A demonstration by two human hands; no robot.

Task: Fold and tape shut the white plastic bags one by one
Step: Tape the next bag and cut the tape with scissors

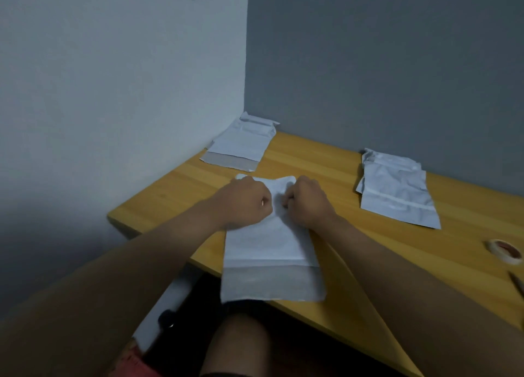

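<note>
Both hands were closed in a grip on the far end of a white plastic bag [272, 252]: the left hand [243, 201] and the right hand [307, 202] pinched it side by side at the centre of the frame. The bag lay on the tabletop [326, 161], its near end hanging over the edge. The fold seemed in progress; next it needed the tape roll [506, 250] at the right edge.

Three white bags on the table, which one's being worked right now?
The near bag in the middle, overhanging the table's front edge: left hand and right hand both grip its far end. The corner bag and right bag lie untouched.
</note>
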